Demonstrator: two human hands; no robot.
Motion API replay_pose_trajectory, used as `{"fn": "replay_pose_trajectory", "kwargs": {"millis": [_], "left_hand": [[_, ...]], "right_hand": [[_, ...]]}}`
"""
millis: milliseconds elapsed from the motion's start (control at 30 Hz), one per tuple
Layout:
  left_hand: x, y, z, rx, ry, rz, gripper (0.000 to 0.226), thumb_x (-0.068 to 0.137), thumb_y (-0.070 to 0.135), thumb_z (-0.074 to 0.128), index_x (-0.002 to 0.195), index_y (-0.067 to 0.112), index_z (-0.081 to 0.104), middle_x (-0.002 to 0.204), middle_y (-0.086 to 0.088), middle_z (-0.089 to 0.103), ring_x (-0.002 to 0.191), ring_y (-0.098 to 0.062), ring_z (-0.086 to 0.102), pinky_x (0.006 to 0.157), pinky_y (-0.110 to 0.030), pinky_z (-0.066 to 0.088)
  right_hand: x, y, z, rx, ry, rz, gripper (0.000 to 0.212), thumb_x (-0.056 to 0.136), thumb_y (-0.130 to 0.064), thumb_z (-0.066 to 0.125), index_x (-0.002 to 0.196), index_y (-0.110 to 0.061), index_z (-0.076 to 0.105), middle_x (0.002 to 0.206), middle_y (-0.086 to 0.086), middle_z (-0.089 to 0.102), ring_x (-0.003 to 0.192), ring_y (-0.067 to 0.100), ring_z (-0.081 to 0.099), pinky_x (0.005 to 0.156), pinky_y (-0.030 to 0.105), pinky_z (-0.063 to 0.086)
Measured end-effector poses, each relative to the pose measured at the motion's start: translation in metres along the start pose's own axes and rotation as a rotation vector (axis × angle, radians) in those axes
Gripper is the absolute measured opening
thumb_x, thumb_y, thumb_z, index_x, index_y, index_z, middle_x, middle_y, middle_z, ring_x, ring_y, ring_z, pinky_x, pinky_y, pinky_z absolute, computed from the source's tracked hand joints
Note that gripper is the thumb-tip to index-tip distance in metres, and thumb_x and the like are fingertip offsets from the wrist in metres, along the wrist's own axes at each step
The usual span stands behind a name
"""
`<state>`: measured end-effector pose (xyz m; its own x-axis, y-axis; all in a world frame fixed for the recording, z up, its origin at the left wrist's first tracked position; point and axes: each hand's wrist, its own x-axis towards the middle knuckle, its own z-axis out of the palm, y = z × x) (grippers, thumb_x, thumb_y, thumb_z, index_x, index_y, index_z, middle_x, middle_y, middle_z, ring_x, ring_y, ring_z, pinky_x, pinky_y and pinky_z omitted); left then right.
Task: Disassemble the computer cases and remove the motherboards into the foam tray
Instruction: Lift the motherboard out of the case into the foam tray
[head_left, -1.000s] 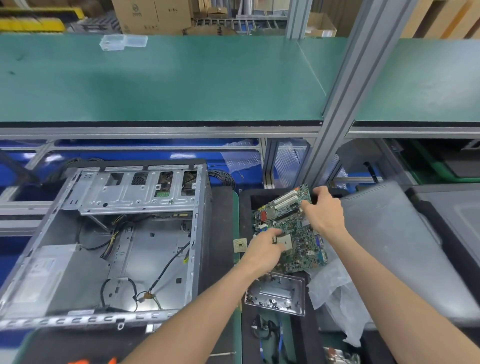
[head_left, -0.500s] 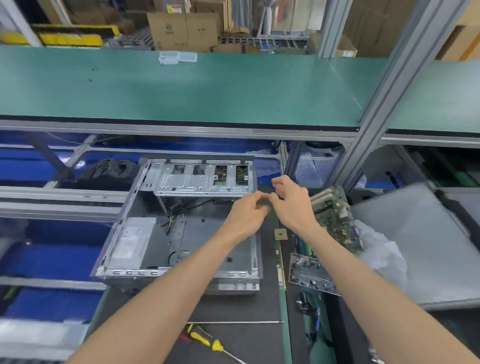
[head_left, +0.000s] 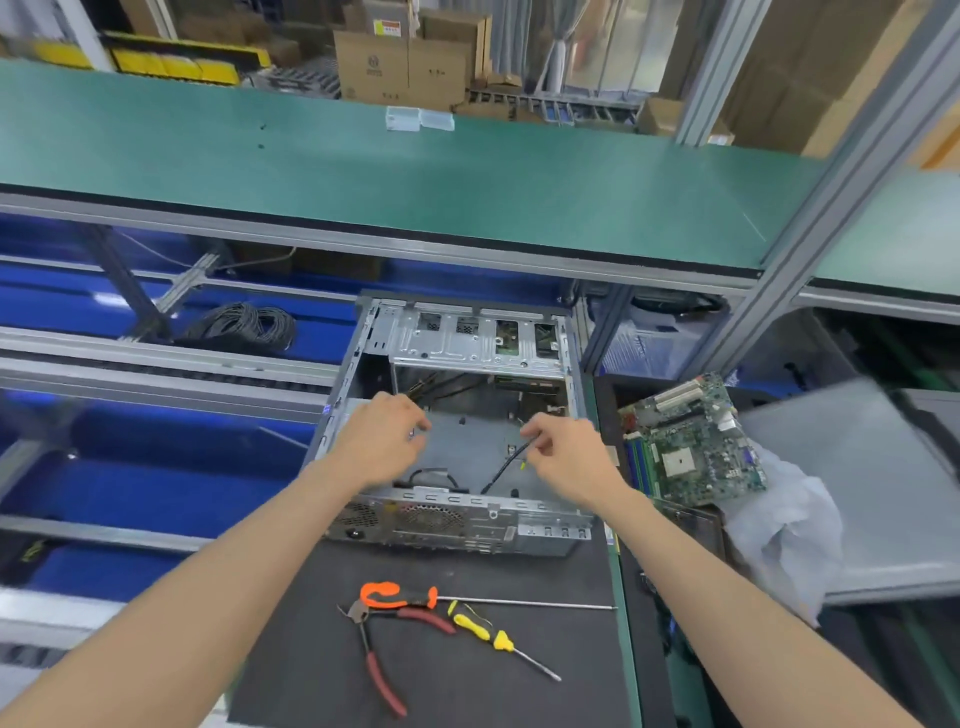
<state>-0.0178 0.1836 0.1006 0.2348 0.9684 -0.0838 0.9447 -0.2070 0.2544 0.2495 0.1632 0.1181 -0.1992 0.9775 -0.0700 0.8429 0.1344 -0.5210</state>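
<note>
Long green-topped shelf (head_left: 415, 176) runs across the bench at the far side, on a grey aluminium frame, with blue bins below it. On the black mat (head_left: 467, 665) below sits the open computer case (head_left: 467, 364), side panel off, lying flat, drive cage at the far end, rear fan grille facing the person; the board bay inside shows bare metal floor and loose cables. A grey flat panel (head_left: 857, 478) lies well to the right. Between it and the case, the green motherboard (head_left: 693, 441) rests tilted in the black foam tray (head_left: 608, 395), its near edge above a crumpled clear plastic bag (head_left: 779, 535). Both forearms reach into the case. Left hand (head_left: 382, 436) hovers over the left inside wall, fingers curled inward; whether it holds anything, I cannot tell. Right hand (head_left: 569, 452) pinches a thin black cable (head_left: 506, 467) that runs down to the case's near edge. On the mat near the person: a long screwdriver with orange handle (head_left: 400, 595), red-handled pliers (head_left: 382, 654), a small yellow screwdriver (head_left: 493, 636). A coil of black cable (head_left: 244, 325) lies in a bin far left.
</note>
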Motion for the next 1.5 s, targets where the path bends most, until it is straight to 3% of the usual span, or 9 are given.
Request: {"fn": "replay_pose_trajectory", "kwargs": {"millis": [133,300,500,633,833,1000,1167,1300,1500], "left_hand": [[-0.019,-0.010,0.020,-0.038,0.055,0.107,0.031,0.103,0.035,0.046,0.118,0.024,0.071,0.135,0.007,0.059,0.137,-0.017,0.037,0.114,-0.037,0.022],[-0.056,-0.004,0.024,-0.108,0.230,0.287,0.034,0.105,0.032,0.043,0.117,0.015,0.069,0.121,0.001,0.066,0.113,-0.019,0.057,0.102,-0.032,0.036],[-0.105,0.001,0.052,0.021,0.459,0.523,0.029,0.098,0.032,0.051,0.120,0.018,0.063,0.132,-0.002,0.051,0.114,-0.025,0.048,0.099,-0.040,0.040],[-0.126,0.003,0.081,0.075,0.127,0.576,0.028,0.093,0.037,0.055,0.117,0.024,0.054,0.113,0.004,0.050,0.097,-0.018,0.050,0.084,-0.038,0.048],[-0.131,0.005,0.113,0.164,-0.319,0.285,0.063,0.076,0.038,0.061,0.135,0.029,0.040,0.127,0.007,0.043,0.118,-0.017,0.045,0.095,-0.036,0.042],[-0.114,0.026,0.124,0.260,-0.390,0.212,0.050,0.073,0.025,0.065,0.118,0.023,0.043,0.120,0.000,0.049,0.112,-0.024,0.048,0.087,-0.040,0.042],[-0.113,0.034,0.132,0.290,-0.433,0.182,0.048,0.083,0.019,0.058,0.129,0.013,0.045,0.124,-0.007,0.048,0.115,-0.030,0.051,0.084,-0.046,0.049],[-0.117,0.031,0.133,0.294,-0.403,0.192,0.037,0.084,0.020,0.055,0.120,0.014,0.048,0.123,-0.006,0.049,0.113,-0.031,0.053,0.075,-0.046,0.048],[-0.118,0.024,0.120,0.205,-0.482,0.248,0.024,0.080,0.027,0.051,0.100,0.032,0.039,0.108,-0.006,0.064,0.096,-0.037,0.062,0.067,-0.038,0.036]], "right_hand": [[-0.017,-0.005,0.018,-0.113,-0.010,-0.078,0.022,0.093,-0.022,0.057,0.110,-0.020,0.071,0.093,-0.004,0.075,0.087,0.016,0.068,0.090,0.034,0.052],[-0.054,-0.010,0.036,-0.103,0.185,-0.225,0.021,0.097,-0.020,0.057,0.113,-0.013,0.069,0.108,0.000,0.070,0.105,0.023,0.058,0.093,0.041,0.043],[-0.098,-0.010,0.066,-0.313,0.365,-0.593,0.015,0.090,-0.018,0.058,0.099,-0.008,0.065,0.098,0.005,0.058,0.088,0.026,0.050,0.074,0.036,0.041],[-0.116,-0.004,0.095,-0.304,-0.013,-0.474,0.030,0.089,-0.033,0.058,0.110,-0.013,0.061,0.105,0.004,0.057,0.098,0.026,0.052,0.083,0.041,0.046],[-0.126,0.011,0.130,-0.480,-0.331,-0.162,0.071,0.074,-0.043,0.065,0.134,-0.016,0.041,0.126,0.006,0.041,0.117,0.029,0.040,0.097,0.043,0.038],[-0.120,0.008,0.147,-0.486,-0.316,-0.091,0.056,0.077,-0.021,0.066,0.126,-0.010,0.040,0.124,0.012,0.044,0.116,0.033,0.043,0.095,0.043,0.040],[-0.122,0.008,0.155,-0.554,-0.319,-0.111,0.051,0.086,-0.005,0.061,0.131,-0.006,0.038,0.127,0.017,0.047,0.116,0.037,0.050,0.090,0.046,0.045],[-0.125,0.007,0.149,-0.544,-0.354,-0.150,0.032,0.089,-0.009,0.053,0.121,-0.009,0.046,0.121,0.013,0.054,0.103,0.039,0.061,0.072,0.043,0.042],[-0.127,0.004,0.132,-0.451,-0.340,-0.175,0.030,0.092,-0.016,0.043,0.123,-0.015,0.045,0.115,0.017,0.060,0.101,0.042,0.059,0.073,0.042,0.038]]}}
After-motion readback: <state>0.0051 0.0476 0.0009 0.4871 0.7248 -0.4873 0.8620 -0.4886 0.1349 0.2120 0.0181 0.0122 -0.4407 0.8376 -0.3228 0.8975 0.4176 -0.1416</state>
